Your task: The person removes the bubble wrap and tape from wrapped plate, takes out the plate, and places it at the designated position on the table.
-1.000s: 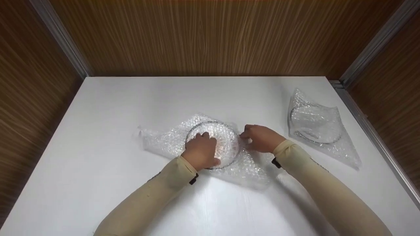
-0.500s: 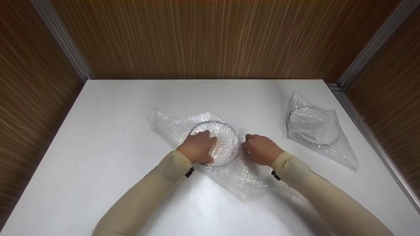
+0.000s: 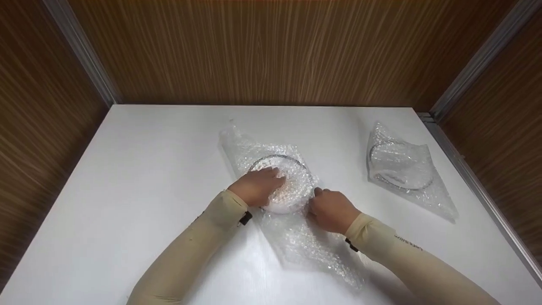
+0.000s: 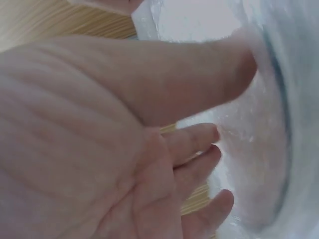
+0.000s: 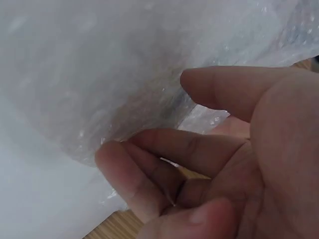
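Observation:
A round, dark-rimmed plate (image 3: pixel 292 197) lies in clear bubble wrap (image 3: pixel 250 148) at the middle of the table. My left hand (image 3: pixel 259 186) rests over the plate's left part, fingers extended; in the left wrist view its thumb (image 4: pixel 199 74) touches the wrap and the other fingers are loosely bent. At the plate's right edge my right hand (image 3: pixel 332 209) grips the wrapped rim, fingers curled. The right wrist view shows that hand's thumb (image 5: pixel 219 89) and fingers (image 5: pixel 132 179) against the wrap (image 5: pixel 99 74). Wrap hides the plate's surface detail.
A second bubble-wrapped round, dark-rimmed thing (image 3: pixel 402 167) lies on the right of the white table (image 3: pixel 139 182). Wood-grain panels (image 3: pixel 262 51) with metal corner strips enclose the back and sides. A loose wrap end (image 3: pixel 322 254) extends toward the front.
The wrapped plate has turned clockwise: its left wrap end swung up and back, its other end toward the front. My right hand moved nearer the front; the left stayed on the plate, its fingers straightening.

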Demonstrator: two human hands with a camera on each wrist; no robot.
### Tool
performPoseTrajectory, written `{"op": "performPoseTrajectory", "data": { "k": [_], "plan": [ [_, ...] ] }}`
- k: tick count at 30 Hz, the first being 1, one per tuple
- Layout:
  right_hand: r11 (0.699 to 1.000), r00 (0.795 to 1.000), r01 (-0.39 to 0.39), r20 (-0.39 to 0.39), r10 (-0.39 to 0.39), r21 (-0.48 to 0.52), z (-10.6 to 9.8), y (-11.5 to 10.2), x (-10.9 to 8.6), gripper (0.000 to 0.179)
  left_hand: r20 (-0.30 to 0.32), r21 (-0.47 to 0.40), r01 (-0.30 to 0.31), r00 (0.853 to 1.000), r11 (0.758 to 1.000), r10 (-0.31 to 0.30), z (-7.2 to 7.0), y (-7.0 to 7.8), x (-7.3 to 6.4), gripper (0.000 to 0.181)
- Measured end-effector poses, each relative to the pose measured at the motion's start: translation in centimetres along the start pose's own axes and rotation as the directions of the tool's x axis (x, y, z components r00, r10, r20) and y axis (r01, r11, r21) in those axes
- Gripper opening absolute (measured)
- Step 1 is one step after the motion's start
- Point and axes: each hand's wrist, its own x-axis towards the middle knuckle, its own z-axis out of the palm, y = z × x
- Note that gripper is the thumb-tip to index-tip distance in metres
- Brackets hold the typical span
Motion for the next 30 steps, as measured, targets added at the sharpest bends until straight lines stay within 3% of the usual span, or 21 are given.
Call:
{"op": "performPoseTrajectory", "data": {
  "k": [6, 12, 15, 18, 23, 26, 28, 30],
  "plan": [
    [1.0, 0.999, 0.002, 0.049, -0.003, 0.003, -0.2, -1.1, -0.4, 0.021, 0.085, -0.112, 0.0, 0.996, 0.994, 0.009, -0.1, -0.8, 0.6, 0.083],
    [1.0, 1.0, 0.02, 0.02, -0.02, -0.006, 0.2, -1.8, -1.1, 0.019, 0.114, -0.209, -0.077, 0.988, 0.975, 0.103, -0.1, -1.8, 1.8, 0.083],
    [1.0, 0.999, 0.028, -0.02, -0.028, -0.013, 0.4, -2.1, -1.6, 0.019, 0.074, -0.262, -0.12, 0.987, 0.958, 0.144, 0.0, -1.9, 2.3, 0.062],
    [0.999, 0.997, 0.04, -0.063, -0.041, -0.012, 0.6, -2.3, -1.9, 0.02, 0.031, -0.252, -0.156, 0.985, 0.955, 0.169, 0.4, -2.0, 2.6, 0.045],
    [0.999, 0.998, 0.02, -0.059, -0.018, 0.045, 0.6, -1.4, -2.3, 0.022, -0.023, -0.217, -0.135, 0.991, 0.967, 0.133, 1.2, -1.8, 2.5, 0.053],
    [0.992, 0.999, -0.046, 0.002, 0.046, 0.118, -0.1, 0.7, -2.4, 0.027, -0.11, -0.193, -0.118, 0.989, 0.974, 0.098, 1.3, -1.0, 2.1, 0.045],
    [0.98, 0.993, -0.12, 0.042, 0.114, 0.16, -0.8, 2.4, -2.2, 0.038, -0.183, -0.181, -0.112, 0.98, 0.977, 0.079, 1.2, -0.2, 1.9, 0.033],
    [0.96, 0.981, -0.192, 0.07, 0.181, 0.204, -1.4, 4.1, -2.1, 0.054, -0.241, -0.188, -0.098, 0.969, 0.977, 0.051, 1.1, 0.8, 1.6, 0.032]
  ]
}}
